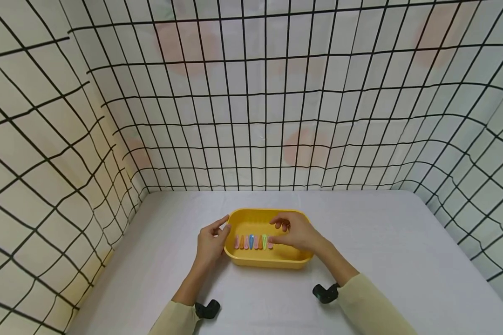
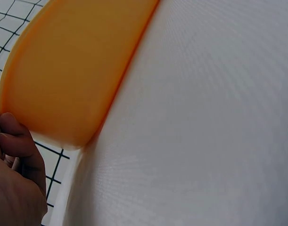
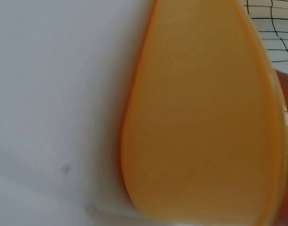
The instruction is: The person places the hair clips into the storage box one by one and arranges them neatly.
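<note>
A yellow plastic tray [image 1: 268,263] sits on the table, also seen from outside in the left wrist view [image 2: 82,66] and the right wrist view [image 3: 200,117]. Inside lies a row of several snap hair clips, among them a blue clip [image 1: 251,242], a light green clip [image 1: 264,242] and a pink clip [image 1: 270,245] at the right end. My left hand [image 1: 210,243] holds the tray's left rim between thumb and fingers. Over the tray's right half is my right hand [image 1: 297,231], its thumb close to the end pink clip and its fingers loosely bent, apart from the thumb.
A white cloth covers the table [image 1: 381,260]. Black wire grid [image 1: 264,107] with white sheeting behind it stands at the back and both sides. Each wrist wears a black camera, one on the left [image 1: 207,309] and one on the right [image 1: 325,293].
</note>
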### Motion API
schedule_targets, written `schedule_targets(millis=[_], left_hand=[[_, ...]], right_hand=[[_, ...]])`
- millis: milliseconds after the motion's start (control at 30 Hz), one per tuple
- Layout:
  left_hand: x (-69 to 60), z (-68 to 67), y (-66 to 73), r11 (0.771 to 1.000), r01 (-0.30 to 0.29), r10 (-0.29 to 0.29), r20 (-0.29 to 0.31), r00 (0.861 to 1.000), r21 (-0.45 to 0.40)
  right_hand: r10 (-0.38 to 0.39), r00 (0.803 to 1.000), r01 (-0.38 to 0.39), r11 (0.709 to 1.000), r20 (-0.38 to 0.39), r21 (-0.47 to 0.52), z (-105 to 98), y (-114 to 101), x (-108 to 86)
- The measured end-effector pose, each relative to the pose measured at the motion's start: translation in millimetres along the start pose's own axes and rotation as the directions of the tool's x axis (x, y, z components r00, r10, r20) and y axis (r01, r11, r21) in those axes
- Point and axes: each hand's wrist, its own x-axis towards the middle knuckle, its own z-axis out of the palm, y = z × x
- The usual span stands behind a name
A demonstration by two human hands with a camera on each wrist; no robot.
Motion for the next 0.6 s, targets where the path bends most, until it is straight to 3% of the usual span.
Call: schedule_targets(millis=[200, 600], left_hand=[[-0.3, -0.5, -0.6, 1.0, -0.01, 0.01, 0.001, 1.0, 0.008], [-0.4, -0.5, 0.8, 1.0, -0.001, 0.001, -0.006, 1.0, 0.015]], right_hand=[[-0.057, 0.994, 0.057, 0.998, -0.098, -0.008, -21, 5, -11.2], [0.019, 0.983, -0.032, 0.997, -0.183, -0.07, -64, 38, -49.3]])
